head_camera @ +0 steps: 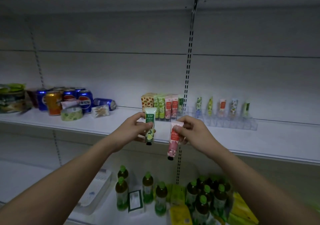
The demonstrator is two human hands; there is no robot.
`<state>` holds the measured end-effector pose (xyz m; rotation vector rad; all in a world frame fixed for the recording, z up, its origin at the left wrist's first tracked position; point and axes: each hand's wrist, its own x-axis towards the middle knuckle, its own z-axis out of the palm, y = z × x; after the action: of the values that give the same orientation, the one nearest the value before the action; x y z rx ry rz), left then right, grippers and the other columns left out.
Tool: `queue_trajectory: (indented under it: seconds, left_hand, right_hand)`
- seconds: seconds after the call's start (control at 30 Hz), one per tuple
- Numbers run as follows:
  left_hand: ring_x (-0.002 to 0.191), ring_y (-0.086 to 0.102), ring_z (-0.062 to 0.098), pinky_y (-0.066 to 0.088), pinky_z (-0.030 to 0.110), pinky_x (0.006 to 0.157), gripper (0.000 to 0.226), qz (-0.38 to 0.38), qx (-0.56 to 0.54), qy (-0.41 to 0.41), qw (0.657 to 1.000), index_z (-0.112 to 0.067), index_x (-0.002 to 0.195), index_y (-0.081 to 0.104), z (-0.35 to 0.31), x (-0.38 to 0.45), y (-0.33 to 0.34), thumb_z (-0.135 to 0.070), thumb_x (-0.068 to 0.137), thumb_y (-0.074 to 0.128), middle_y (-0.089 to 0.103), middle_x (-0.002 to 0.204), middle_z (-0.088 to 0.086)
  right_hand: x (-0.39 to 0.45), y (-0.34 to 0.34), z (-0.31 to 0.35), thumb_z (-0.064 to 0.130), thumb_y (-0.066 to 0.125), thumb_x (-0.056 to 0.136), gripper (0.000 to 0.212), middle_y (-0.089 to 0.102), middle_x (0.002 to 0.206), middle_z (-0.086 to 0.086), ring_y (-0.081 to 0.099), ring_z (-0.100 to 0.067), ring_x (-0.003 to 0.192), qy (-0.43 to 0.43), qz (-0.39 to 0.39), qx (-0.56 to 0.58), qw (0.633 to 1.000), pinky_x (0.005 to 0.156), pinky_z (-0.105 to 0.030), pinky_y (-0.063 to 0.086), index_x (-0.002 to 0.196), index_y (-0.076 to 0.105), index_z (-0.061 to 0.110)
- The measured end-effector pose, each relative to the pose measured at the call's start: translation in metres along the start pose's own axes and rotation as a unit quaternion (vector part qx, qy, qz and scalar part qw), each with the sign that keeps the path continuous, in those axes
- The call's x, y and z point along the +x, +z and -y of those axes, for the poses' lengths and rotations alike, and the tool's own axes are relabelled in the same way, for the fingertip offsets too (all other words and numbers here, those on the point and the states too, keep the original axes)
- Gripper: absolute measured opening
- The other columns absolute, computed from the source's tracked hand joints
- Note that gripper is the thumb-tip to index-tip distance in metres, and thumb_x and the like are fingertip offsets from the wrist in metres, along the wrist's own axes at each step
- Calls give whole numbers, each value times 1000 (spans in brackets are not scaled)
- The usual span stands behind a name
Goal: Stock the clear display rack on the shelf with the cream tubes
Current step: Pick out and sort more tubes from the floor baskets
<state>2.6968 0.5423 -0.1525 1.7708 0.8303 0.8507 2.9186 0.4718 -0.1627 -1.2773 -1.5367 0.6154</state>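
My left hand (134,129) grips a green-and-white cream tube (150,120), cap down, in front of the shelf edge. My right hand (194,131) pinches a pink cream tube (173,146) near its top, and the tube hangs cap down. Behind them on the shelf stands a row of more cream tubes (164,106). To the right, the clear display rack (230,123) holds several tubes upright in its back row, while its front slots look empty.
Soda cans (69,100), a tape roll (71,114) and snack packs sit at the left of the white shelf (277,143). Green-capped bottles (149,188) and yellow packs crowd the shelf below. A slotted upright (187,69) runs down the back wall.
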Motion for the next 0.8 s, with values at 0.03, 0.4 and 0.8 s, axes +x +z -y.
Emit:
queue_trajectory:
  seconds: [0.03, 0.4, 0.8]
  left_hand:
    - [98, 68, 32, 57, 32, 76, 28, 0, 4, 6, 1000, -18, 123, 53, -3, 6, 1, -23, 96, 58, 74, 102, 8]
    - [93, 67, 34, 59, 34, 71, 25, -3, -7, 22, 1000, -13, 118, 56, -11, 83, 0, -14, 93, 62, 66, 113, 20]
    - [96, 68, 37, 59, 45, 81, 28, -7, -10, 27, 1000, -11, 121, 56, -8, 155, -5, -10, 93, 61, 68, 110, 18]
  right_hand:
    - [7, -5, 2, 14, 62, 93, 4, 66, 72, -3, 60, -13, 56, -3, -4, -8, 1000, 57, -34, 52, 92, 61, 17]
    - [93, -45, -2, 11, 52, 98, 8, 64, 79, -8, 58, -17, 62, -18, -69, -104, 992, 58, -28, 52, 101, 60, 13]
    - [186, -42, -33, 15, 45, 101, 14, 63, 89, -2, 60, -18, 78, -1, -111, -173, 979, 75, -38, 55, 97, 59, 15]
